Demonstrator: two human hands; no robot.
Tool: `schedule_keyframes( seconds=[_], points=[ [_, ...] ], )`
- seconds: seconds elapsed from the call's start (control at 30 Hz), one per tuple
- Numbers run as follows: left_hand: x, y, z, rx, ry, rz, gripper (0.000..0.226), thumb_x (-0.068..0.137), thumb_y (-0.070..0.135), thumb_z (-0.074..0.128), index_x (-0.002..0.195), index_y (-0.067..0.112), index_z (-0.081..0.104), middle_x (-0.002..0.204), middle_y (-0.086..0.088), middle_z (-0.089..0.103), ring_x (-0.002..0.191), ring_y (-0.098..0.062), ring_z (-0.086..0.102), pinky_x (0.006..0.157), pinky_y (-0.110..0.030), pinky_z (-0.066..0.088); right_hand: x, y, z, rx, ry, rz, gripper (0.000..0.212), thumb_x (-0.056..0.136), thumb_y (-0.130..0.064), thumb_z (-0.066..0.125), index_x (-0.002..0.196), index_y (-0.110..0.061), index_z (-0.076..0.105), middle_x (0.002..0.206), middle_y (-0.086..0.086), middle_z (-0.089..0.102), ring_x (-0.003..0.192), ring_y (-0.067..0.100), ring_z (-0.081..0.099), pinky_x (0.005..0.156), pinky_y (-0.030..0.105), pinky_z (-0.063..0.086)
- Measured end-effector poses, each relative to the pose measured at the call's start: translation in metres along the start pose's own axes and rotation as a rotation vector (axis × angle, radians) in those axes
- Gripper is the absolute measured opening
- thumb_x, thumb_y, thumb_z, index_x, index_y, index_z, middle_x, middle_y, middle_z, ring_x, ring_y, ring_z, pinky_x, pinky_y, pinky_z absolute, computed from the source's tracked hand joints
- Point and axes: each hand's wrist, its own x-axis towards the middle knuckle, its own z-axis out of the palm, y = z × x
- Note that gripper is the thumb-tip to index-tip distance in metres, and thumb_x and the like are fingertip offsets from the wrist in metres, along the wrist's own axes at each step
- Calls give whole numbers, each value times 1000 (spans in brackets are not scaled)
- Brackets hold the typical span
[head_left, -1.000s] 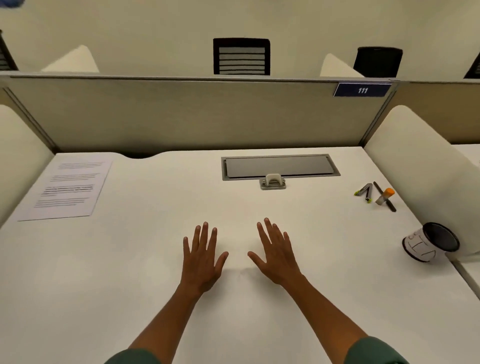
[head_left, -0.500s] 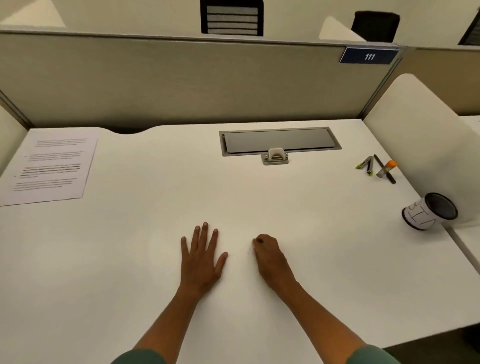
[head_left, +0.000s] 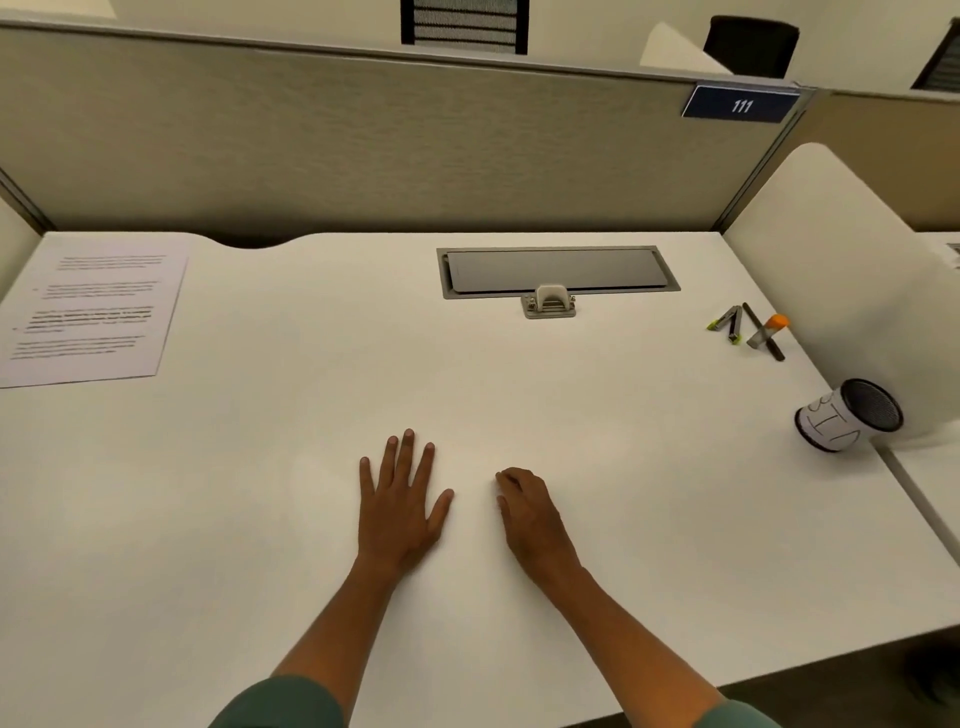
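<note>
My left hand (head_left: 402, 501) lies flat on the white desk (head_left: 260, 493), palm down with fingers straight and spread. Beside it, my right hand (head_left: 527, 512) rests on the desk with its fingers curled under into a loose fist, holding nothing. The two hands sit a small gap apart near the middle of the desk. A printed sheet of paper (head_left: 88, 312) lies at the far left. At the far right lie a few pens and markers (head_left: 748, 330), one with an orange cap. A pen cup (head_left: 847, 415) lies tipped on its side at the right edge.
A grey cable hatch (head_left: 558, 270) with a small latch is set into the desk's back centre. A beige partition (head_left: 363, 145) with a "111" label (head_left: 740, 104) closes the back. A white curved divider (head_left: 852, 270) borders the right side.
My right hand's fingers have curled from flat and spread into a fist. The left hand has stayed flat. The view has tilted and shifted slightly.
</note>
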Motion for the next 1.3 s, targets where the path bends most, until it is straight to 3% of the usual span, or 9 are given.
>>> schedule_keyframes(
  seconds=[0.07, 0.17, 0.27, 0.53, 0.67, 0.77, 0.83, 1.07, 1.3],
  points=[
    [0, 0, 0, 1, -3, -1, 70, 94, 59, 27, 154, 25, 18, 164, -4, 7, 151, -24, 6, 120, -57, 11, -3, -4, 4, 48, -5, 23, 38, 103, -20, 40, 138, -9, 47, 139, 2, 47, 129, 8, 43, 111, 16, 29],
    [-1, 1, -2, 2, -2, -1, 69, 94, 59, 26, 155, 25, 17, 164, -4, 6, 151, -24, 5, 120, -56, 10, -5, -10, 8, 39, 7, -23, 19, 99, -35, 44, 116, -36, 53, 117, -25, 52, 106, -16, 49, 101, 22, 42],
    [-1, 2, -4, 0, -11, -2, 69, 95, 58, 25, 155, 24, 17, 164, -4, 6, 151, -24, 4, 120, -56, 9, -6, -8, 7, -86, -15, -143, 12, 93, -47, 44, 100, -42, 53, 108, -28, 52, 97, -13, 52, 87, 20, 44],
    [-1, 3, -7, 26, -46, -14, 70, 95, 60, 22, 155, 27, 9, 164, -2, -2, 151, -22, -4, 121, -55, 5, -7, 8, -4, -151, -8, -162, 10, 94, -33, 47, 92, -34, 57, 104, -19, 56, 94, -8, 53, 81, 17, 40],
    [-1, 3, -7, 32, -48, -14, 70, 94, 60, 18, 155, 27, 7, 164, -2, -4, 151, -22, -5, 121, -55, 4, -5, 4, -6, -177, -18, -167, 19, 95, -32, 46, 107, -26, 60, 113, -8, 58, 101, 3, 51, 87, 21, 42],
    [0, 4, -8, 29, -47, -11, 71, 93, 61, 16, 155, 27, 8, 164, -2, -4, 151, -22, -5, 121, -54, 4, -5, -1, -10, -167, -19, -173, 22, 89, -1, 52, 107, -8, 61, 110, 4, 60, 105, 19, 54, 80, 31, 51],
    [0, 4, -8, 29, -44, -12, 71, 93, 61, 16, 155, 26, 9, 164, -2, -3, 151, -23, -4, 121, -55, 4, -6, -4, -14, -197, -38, -207, 27, 83, 9, 54, 105, -4, 62, 109, 7, 62, 103, 23, 56, 75, 34, 53],
    [2, 2, -4, -12, -22, -9, 71, 93, 60, 24, 154, 24, 20, 164, -4, 7, 151, -25, 7, 119, -57, 10, -1, -13, -20, -289, -83, -191, 35, 84, 9, 44, 112, -9, 56, 113, 5, 55, 106, 21, 49, 81, 34, 47],
    [3, 1, 0, 3, -12, -8, 71, 93, 60, 23, 154, 24, 21, 164, -5, 9, 151, -25, 9, 119, -57, 11, 5, -16, -22, -357, -114, -236, 36, 78, 18, 40, 102, -5, 54, 108, 11, 55, 103, 27, 49, 72, 37, 44]
  ],
)
